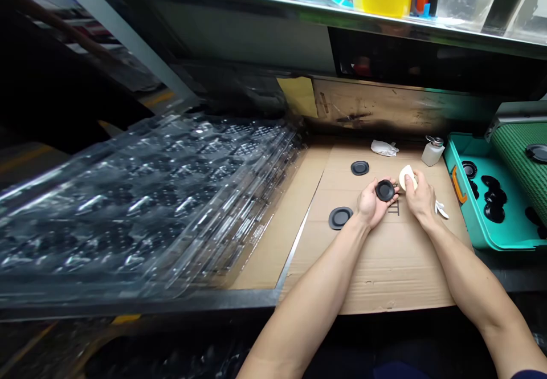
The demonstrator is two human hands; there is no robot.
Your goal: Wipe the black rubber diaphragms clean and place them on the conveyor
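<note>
A round black plastic part rests in my left hand, which is palm up with its fingers curled under the rim. My right hand pinches a white pad just to the right of that part; a small gap seems to separate them. Two more black parts lie on the cardboard: a smaller black part farther back and a larger grey-black part left of my left wrist. What the pad's hidden side looks like cannot be seen.
Stacked clear plastic trays fill the left. At the right, a teal bin holds several black parts beside a green conveyor belt. A small bottle and a crumpled white wipe stand behind my hands. A shelf edge crosses above.
</note>
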